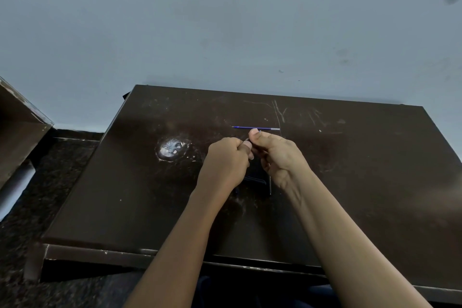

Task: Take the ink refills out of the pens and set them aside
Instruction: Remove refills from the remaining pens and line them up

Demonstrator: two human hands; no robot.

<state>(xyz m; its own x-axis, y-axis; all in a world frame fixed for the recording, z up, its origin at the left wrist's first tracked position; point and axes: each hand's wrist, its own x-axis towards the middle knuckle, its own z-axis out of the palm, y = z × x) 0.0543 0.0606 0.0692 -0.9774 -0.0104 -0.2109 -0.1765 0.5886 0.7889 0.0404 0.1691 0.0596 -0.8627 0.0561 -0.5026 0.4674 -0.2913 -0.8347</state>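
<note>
Refill (255,128) lies loose on the table (362,170); left hand (228,157) and right hand (275,152) pinch together on something tiny, unclear what.

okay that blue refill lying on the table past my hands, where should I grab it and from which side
Pinch the blue refill near its middle, coming straight down from above with thumb and finger on its near and far sides. It lies flat across the table, thin and long, so a mid-length pinch should keep it level. Its right end is nearer the right hand.

Centre: our hands (252,155) crowd it.
Beyond: we see a refill (255,128) lying crosswise.
Sides: we find bare table (375,170) both ways.
</note>
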